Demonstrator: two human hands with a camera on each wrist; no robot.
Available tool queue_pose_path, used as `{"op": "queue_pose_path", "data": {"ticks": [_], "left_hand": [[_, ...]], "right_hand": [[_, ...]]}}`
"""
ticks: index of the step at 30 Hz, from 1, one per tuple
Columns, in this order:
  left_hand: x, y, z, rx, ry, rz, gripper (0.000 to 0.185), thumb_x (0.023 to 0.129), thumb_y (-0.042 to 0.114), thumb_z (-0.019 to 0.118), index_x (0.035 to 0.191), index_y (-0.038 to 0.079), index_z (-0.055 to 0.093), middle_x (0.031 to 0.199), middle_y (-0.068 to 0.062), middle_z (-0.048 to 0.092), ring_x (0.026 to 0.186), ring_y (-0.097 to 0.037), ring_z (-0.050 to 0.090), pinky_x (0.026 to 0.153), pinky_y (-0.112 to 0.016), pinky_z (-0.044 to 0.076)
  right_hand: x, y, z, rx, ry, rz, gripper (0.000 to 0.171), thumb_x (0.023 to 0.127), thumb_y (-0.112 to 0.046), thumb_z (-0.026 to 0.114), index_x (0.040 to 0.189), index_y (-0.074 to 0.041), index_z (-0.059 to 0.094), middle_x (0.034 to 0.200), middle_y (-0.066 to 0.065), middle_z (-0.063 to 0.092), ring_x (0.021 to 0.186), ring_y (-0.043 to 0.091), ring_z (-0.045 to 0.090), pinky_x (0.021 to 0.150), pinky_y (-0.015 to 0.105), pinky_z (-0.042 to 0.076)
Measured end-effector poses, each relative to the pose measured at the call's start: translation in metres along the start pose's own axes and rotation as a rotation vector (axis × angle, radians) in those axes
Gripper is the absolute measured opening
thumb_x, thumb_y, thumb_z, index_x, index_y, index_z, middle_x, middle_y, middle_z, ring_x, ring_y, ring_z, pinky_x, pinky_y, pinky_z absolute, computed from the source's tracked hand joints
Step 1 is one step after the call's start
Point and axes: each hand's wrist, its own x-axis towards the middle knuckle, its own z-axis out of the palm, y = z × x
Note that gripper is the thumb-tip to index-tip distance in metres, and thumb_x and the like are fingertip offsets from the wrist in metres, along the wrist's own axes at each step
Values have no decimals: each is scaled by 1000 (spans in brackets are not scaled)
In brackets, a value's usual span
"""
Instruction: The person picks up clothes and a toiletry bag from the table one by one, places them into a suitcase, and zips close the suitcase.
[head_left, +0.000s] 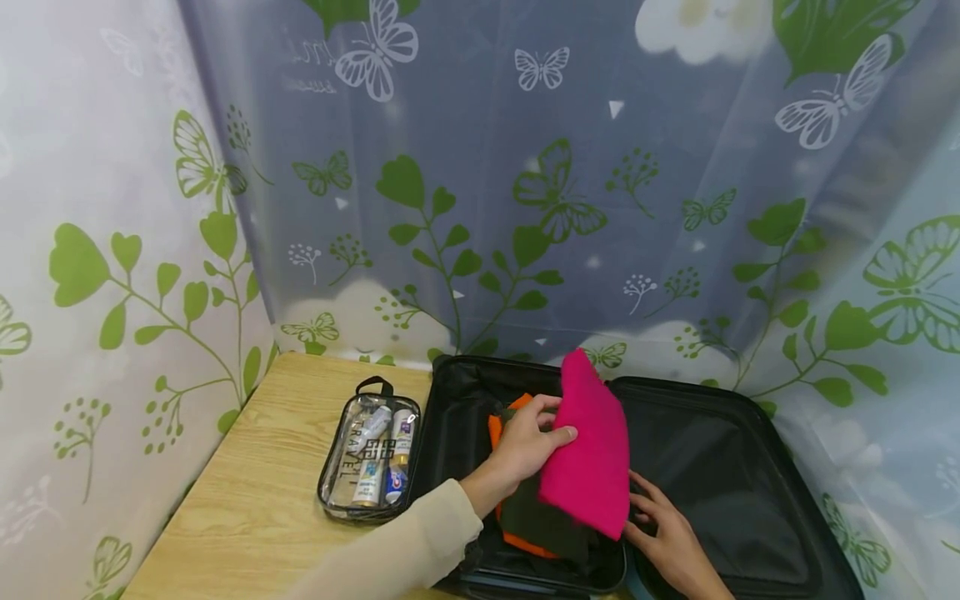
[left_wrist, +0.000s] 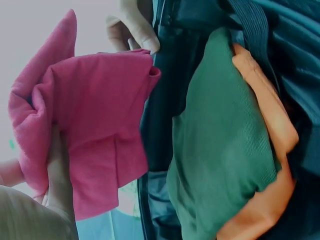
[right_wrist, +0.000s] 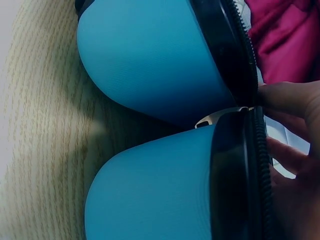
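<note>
My left hand (head_left: 525, 442) grips a folded bright pink cloth piece (head_left: 588, 450), tilted above an open black suitcase (head_left: 459, 392). In the left wrist view, the thumb lies along one face of the pink fabric (left_wrist: 100, 110). Inside the suitcase are a dark green garment (left_wrist: 220, 140) and an orange one (left_wrist: 270, 200), the green lying over the orange. My right hand (head_left: 667, 533) is at the hinge side, fingers loosely bent near the cloth's lower edge. In the right wrist view, its fingertips are by the zippered edge (right_wrist: 260, 150); whether they touch is unclear.
The suitcase lid (head_left: 705, 467) lies opened out to the right. A clear toiletry pouch (head_left: 348, 450) with several tubes and bottles sits left of the suitcase on the wooden table (head_left: 255, 467). A patterned curtain (head_left: 480, 208) hangs close behind. The suitcase's outer shell (right_wrist: 150, 65) is blue.
</note>
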Motion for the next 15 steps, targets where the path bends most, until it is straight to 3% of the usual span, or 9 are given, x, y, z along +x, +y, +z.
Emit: {"op": "queue_pose_path", "data": {"ticks": [4, 7, 11, 15], "left_hand": [[-1, -1, 10, -23, 0, 9, 49, 104, 18, 75, 150, 13, 58, 128, -7, 77, 93, -16, 74, 83, -37, 65], [-1, -5, 16, -33, 6, 9, 48, 104, 18, 75, 149, 14, 59, 127, -5, 77, 92, -15, 74, 82, -37, 65], [0, -15, 19, -27, 20, 5, 47, 104, 17, 75, 149, 13, 59, 126, -6, 78, 93, -16, 74, 83, -38, 64], [0, -27, 17, -13, 29, -20, 47, 104, 14, 73, 149, 10, 58, 126, -9, 77, 95, -17, 73, 84, -39, 63]], "right_hand": [[1, 0, -1, -28, 2, 24, 45, 99, -22, 82, 141, -8, 73, 170, 24, 42, 140, 44, 59, 104, 51, 58], [3, 0, -1, -52, 4, 27, 40, 97, -19, 84, 135, -6, 76, 168, 28, 43, 146, 50, 52, 107, 58, 55], [2, 0, 0, -73, 16, 10, 40, 98, -18, 83, 135, -6, 76, 167, 27, 45, 142, 46, 57, 106, 54, 56], [0, 0, 1, -40, 33, -24, 41, 100, -17, 81, 138, -7, 74, 169, 23, 45, 134, 38, 64, 99, 40, 60]]}}
